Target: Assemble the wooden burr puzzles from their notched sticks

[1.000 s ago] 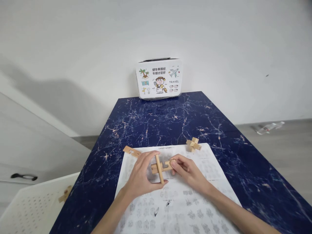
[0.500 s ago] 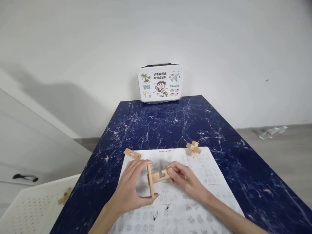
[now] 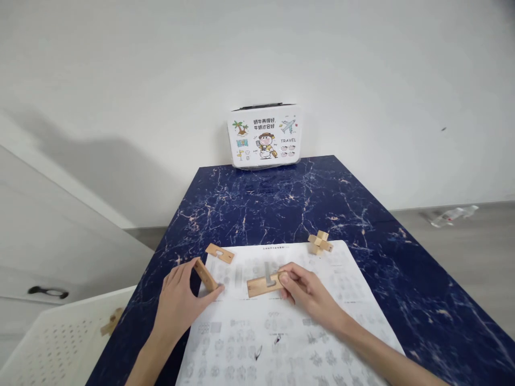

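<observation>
Between thumb and fingertips, my left hand (image 3: 179,297) grips a slotted wooden puzzle piece (image 3: 206,275) by its ends, tilted at the sheet's left edge. My right hand (image 3: 308,292) pinches the right end of another flat wooden puzzle piece (image 3: 257,286), which has an L-shaped notch in its upper edge. The two held pieces are apart. A third flat wooden piece (image 3: 225,255) with a cut-out lies at the sheet's top left corner. Near the top right corner sits an assembled wooden cross puzzle (image 3: 320,243). Beneath the hands lies a printed paper sheet (image 3: 241,311).
The blue marble-patterned table (image 3: 265,209) carries a white cartoon case (image 3: 264,136) at its far end, against the wall. A white perforated basket (image 3: 48,343) with wooden pieces (image 3: 111,321) stands at lower left. A clear plastic bottle (image 3: 453,215) lies on the floor at right.
My left hand has moved left with its piece, away from the notched piece it stood across. The right hand stays nearly in place, still pinching its piece.
</observation>
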A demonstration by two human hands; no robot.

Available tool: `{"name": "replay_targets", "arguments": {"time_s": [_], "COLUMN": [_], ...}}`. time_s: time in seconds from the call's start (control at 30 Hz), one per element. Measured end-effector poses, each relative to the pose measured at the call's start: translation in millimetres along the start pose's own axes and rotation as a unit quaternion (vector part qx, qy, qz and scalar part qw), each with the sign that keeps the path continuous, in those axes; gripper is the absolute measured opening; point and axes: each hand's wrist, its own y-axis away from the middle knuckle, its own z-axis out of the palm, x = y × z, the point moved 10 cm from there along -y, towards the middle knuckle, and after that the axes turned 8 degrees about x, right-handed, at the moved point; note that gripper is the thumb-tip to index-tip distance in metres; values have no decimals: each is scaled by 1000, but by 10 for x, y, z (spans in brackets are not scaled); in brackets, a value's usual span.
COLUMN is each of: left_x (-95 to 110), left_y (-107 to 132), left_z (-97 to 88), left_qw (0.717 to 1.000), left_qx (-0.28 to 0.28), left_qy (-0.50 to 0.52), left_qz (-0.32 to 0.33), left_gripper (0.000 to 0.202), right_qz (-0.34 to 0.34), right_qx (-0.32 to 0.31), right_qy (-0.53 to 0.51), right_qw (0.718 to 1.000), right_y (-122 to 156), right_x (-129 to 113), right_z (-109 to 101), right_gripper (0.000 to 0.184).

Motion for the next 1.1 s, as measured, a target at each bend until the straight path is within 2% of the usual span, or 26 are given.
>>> {"name": "replay_targets", "arguments": {"time_s": [0.1, 0.33, 0.43, 0.47, 0.53, 0.6, 0.67, 0.77, 0.83, 0.93, 1.0, 1.1], "left_x": [20, 54, 154, 235, 445, 675, 899, 1138, 1197, 1060, 803, 288], "left_y": [-7, -85, -81, -66, -17, 47, 126, 272, 324, 306, 274, 213], "left_z": [92, 226, 158, 108, -3, -41, 51, 288, 374, 370, 314, 179], "left_qw": [1000, 998, 999, 998, 995, 989, 976, 924, 889, 868, 880, 905], "left_qx": [12, 33, 50, 54, 54, 15, -72, -219, -266, -267, -247, -199], "left_qy": [-23, -46, -20, 3, 69, 137, 205, 306, 356, 391, 370, 325], "left_qz": [-11, -19, 6, 20, 46, 48, 24, -59, -108, -148, -162, -189], "left_gripper": [80, 79, 83, 80, 61, 44, 37, 30, 34, 42, 47, 52], "right_qz": [13, 16, 17, 17, 16, 16, 16, 16, 14, 9, 9, 15], "right_qx": [0, 32, 28, 27, 24, 18, 5, -29, -55, -65, -56, -52], "right_qy": [0, -4, -12, -15, -18, -22, -29, -42, -50, -53, -48, -36], "right_qw": [1000, 999, 999, 999, 999, 999, 999, 999, 997, 996, 997, 998], "right_y": [7, -47, -52, -52, -51, -50, -44, -20, 2, 16, 10, 2], "right_x": [42, 42, 39, 40, 50, 69, 93, 120, 119, 98, 87, 92], "right_z": [21, -121, -113, -106, -91, -72, -43, 25, 75, 93, 75, 66], "right_gripper": [40, 39, 39, 38, 38, 37, 35, 34, 33, 32, 33, 35]}}
